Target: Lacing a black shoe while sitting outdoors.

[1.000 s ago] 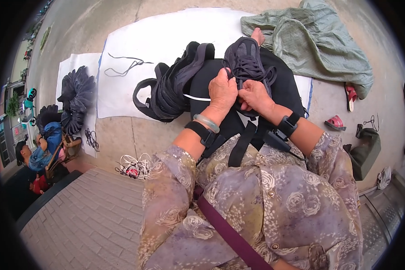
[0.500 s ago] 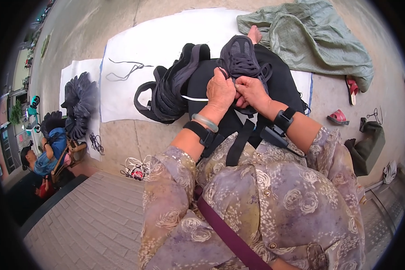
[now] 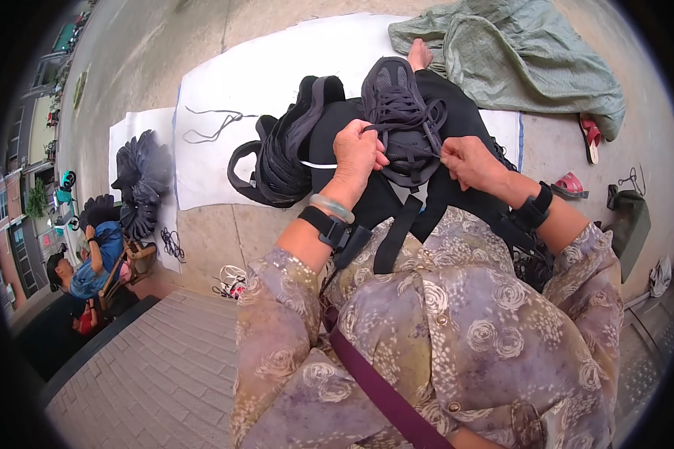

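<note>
1. Find a dark grey lace-up shoe [image 3: 401,123] resting on the black-trousered lap, between the two hands.
2. Read its toe as pointing away from the body, swung slightly left; long axis running nearly straight out from the torso. Note lacing and toe mesh facing up, ankle opening at the near end.
3. See left hand [image 3: 357,153] at the shoe's left side, fingers curled in, thumb and forefinger pinched on the dark shoelace [image 3: 394,102].
4. See right hand [image 3: 472,162] off the right side, fingers folded, fingertips closed on another stretch of the same shoelace, drawn out toward the right.
5. Log both hands as apart from each other, with the near part of the shoe in the gap.
6. Spot stacked dark fabric pieces [image 3: 284,161] left of the shoe, close against the leg, with a white sheet [image 3: 240,82] beyond. Note a loose lace [image 3: 219,126] lying on that sheet.
7. Note a pale bracelet [image 3: 332,207] on the left wrist.
8. Cannot make out lettering or labels on the shoe; too small to tell.
</note>
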`<action>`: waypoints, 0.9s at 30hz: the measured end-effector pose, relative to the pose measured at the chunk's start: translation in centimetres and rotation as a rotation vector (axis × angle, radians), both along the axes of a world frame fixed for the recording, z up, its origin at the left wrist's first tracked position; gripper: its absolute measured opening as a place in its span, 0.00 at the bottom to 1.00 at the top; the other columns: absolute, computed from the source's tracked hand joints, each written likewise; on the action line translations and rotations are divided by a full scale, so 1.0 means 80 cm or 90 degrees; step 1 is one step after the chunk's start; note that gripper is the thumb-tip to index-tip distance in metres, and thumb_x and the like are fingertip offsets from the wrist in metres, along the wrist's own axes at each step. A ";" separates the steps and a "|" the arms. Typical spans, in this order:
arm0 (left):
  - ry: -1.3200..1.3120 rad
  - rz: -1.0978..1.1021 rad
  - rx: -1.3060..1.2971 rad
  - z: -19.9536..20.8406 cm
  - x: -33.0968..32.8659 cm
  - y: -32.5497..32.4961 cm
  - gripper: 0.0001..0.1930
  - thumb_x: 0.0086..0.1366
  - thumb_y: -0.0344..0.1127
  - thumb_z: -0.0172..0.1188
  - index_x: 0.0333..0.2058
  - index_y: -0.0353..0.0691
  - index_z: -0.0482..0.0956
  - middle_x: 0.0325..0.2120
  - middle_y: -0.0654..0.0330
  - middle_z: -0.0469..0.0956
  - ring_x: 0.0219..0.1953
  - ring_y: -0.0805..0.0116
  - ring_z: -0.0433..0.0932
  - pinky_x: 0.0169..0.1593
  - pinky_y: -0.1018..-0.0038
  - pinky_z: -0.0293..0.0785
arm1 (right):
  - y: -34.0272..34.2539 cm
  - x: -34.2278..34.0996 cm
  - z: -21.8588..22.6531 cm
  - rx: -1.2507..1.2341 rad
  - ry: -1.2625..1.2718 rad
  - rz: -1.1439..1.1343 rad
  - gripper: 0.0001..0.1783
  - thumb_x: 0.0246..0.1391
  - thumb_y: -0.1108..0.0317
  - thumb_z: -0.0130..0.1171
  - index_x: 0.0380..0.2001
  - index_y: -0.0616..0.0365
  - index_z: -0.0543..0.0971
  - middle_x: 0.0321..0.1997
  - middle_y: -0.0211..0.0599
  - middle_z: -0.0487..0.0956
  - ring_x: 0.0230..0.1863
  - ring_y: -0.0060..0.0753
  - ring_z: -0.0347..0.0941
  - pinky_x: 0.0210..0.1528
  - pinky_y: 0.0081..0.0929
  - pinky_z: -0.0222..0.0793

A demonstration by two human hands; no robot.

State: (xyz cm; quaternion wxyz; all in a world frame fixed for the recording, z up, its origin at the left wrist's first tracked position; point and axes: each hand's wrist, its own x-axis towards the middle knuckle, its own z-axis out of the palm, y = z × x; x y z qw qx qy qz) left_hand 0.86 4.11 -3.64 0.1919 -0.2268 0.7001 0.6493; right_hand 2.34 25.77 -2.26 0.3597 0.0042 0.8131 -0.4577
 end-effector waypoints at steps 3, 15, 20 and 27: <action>-0.021 -0.044 -0.009 -0.002 0.003 0.004 0.04 0.60 0.29 0.49 0.32 0.35 0.70 0.15 0.64 0.71 0.12 0.78 0.68 0.15 0.83 0.63 | 0.018 -0.001 -0.009 -0.043 -0.052 -0.039 0.09 0.52 0.72 0.50 0.19 0.61 0.70 0.14 0.31 0.69 0.11 0.21 0.66 0.15 0.21 0.63; 0.170 -0.248 -0.185 -0.012 0.015 0.060 0.07 0.60 0.28 0.50 0.34 0.33 0.75 0.15 0.62 0.73 0.10 0.78 0.69 0.13 0.81 0.64 | -0.003 -0.007 -0.045 -0.032 0.089 -0.144 0.12 0.46 0.65 0.53 0.19 0.63 0.75 0.16 0.44 0.74 0.19 0.35 0.74 0.26 0.32 0.68; 0.075 -0.206 -0.136 -0.004 0.009 0.071 0.09 0.60 0.29 0.49 0.35 0.32 0.76 0.15 0.60 0.74 0.09 0.77 0.68 0.12 0.80 0.62 | -0.010 -0.004 -0.036 0.086 0.221 -0.083 0.12 0.42 0.62 0.53 0.19 0.62 0.76 0.20 0.45 0.76 0.27 0.49 0.73 0.32 0.38 0.68; -0.028 -0.251 -0.163 -0.011 -0.005 0.076 0.07 0.58 0.29 0.50 0.28 0.33 0.75 0.15 0.57 0.74 0.12 0.71 0.71 0.15 0.76 0.65 | -0.009 -0.010 -0.027 0.082 0.161 -0.071 0.14 0.39 0.60 0.55 0.19 0.62 0.76 0.20 0.45 0.76 0.27 0.47 0.74 0.32 0.39 0.68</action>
